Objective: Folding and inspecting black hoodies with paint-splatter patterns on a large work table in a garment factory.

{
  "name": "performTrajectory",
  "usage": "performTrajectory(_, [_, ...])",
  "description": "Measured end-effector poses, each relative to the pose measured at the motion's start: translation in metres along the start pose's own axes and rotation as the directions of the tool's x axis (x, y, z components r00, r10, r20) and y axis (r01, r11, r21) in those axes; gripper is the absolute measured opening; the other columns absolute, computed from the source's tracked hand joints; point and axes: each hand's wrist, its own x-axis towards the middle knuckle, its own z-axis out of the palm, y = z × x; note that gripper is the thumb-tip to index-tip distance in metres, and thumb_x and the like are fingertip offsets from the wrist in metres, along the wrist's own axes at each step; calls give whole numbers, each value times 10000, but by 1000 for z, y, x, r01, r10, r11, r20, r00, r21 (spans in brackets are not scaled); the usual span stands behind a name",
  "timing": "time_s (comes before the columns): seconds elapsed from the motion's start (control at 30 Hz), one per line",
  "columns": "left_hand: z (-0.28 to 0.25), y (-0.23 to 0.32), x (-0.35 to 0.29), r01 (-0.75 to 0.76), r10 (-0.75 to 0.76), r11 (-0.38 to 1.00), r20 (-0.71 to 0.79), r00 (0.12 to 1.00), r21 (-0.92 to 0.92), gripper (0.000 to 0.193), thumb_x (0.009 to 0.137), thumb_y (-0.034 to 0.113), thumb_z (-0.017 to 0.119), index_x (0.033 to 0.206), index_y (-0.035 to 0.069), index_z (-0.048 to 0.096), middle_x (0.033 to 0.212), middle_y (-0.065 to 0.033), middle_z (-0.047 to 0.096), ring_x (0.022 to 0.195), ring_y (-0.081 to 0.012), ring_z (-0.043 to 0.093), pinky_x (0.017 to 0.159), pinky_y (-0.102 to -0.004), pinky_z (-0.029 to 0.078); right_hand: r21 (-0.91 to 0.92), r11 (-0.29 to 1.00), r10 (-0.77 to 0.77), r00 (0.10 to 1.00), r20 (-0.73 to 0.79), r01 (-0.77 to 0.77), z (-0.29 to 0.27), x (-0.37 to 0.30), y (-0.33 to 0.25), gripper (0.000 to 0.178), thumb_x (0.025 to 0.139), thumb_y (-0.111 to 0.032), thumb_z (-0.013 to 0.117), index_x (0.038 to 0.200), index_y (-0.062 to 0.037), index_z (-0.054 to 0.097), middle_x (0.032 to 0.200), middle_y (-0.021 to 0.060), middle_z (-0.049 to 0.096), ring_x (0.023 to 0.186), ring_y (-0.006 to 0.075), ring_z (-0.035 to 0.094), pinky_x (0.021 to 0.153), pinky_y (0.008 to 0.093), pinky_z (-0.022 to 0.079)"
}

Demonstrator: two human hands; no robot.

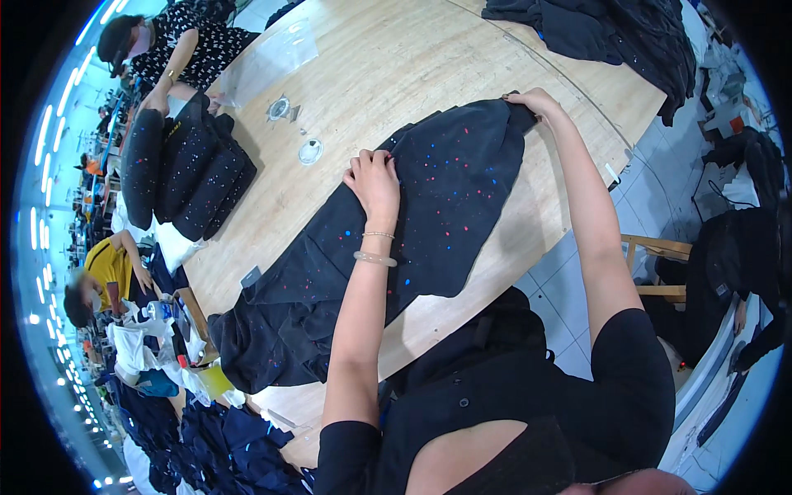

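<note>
A black garment (pixel 445 190) with red, blue and white specks lies across the pale wooden table, smooth at its right end and bunched at its lower left. My left hand (pixel 375 180) rests on its far edge near the middle, fingers curled onto the cloth. At the garment's far right corner, my right hand (pixel 536 104) pinches the narrow end between thumb and fingers. Both arms reach forward over the table. What kind of garment it is, I cannot tell.
Folded black speckled garments (pixel 190 169) stand at the left table edge by a person in a patterned top. More dark clothes (pixel 610 33) lie at the far right. A clear plastic sheet (pixel 276 62) sits on the table (pixel 396 58). Another person in yellow is farther left.
</note>
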Motion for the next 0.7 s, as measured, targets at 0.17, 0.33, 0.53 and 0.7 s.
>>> performTrajectory(0.17, [5, -11, 8, 75, -71, 996, -71, 995, 51, 98, 816, 169, 653, 902, 123, 669, 930, -34, 566, 962, -213, 511, 907, -441, 325, -125, 942, -335, 884, -326, 311, -12, 5, 2, 265, 758, -306, 739, 801, -46, 705, 701, 135, 672, 609, 237, 642, 607, 351, 477])
performTrajectory(0.33, [3, 3, 2, 28, -5, 990, -160, 987, 139, 212, 795, 145, 654, 1000, 104, 618, 999, -81, 557, 998, -249, 504, 915, -445, 324, -213, 916, -395, 863, -315, 341, 2, 11, 5, 304, 769, -321, 738, 796, -21, 697, 717, 115, 678, 643, 224, 651, 621, 341, 483])
performTrajectory(0.53, [-61, 61, -80, -108, 209, 904, 208, 955, -413, 359, 811, 159, 641, 1149, 63, 570, 1133, -110, 541, 1108, -289, 500, 952, -443, 351, -35, 998, -38, 975, 221, 46, -29, 5, 1, 265, 840, -296, 701, 784, -37, 693, 757, -2, 665, 633, 139, 583, 569, 298, 438])
performTrajectory(0.7, [-63, 64, -123, -218, 263, 964, 440, 859, -150, 822, 773, 518, 658, 1425, 110, 370, 1490, -108, 314, 1380, -313, 269, 1073, -638, 131, 419, 908, -206, 849, 487, -20, -39, -29, -33, 312, 933, -330, 588, 1087, -63, 638, 915, 2, 671, 807, 63, 612, 684, 238, 498])
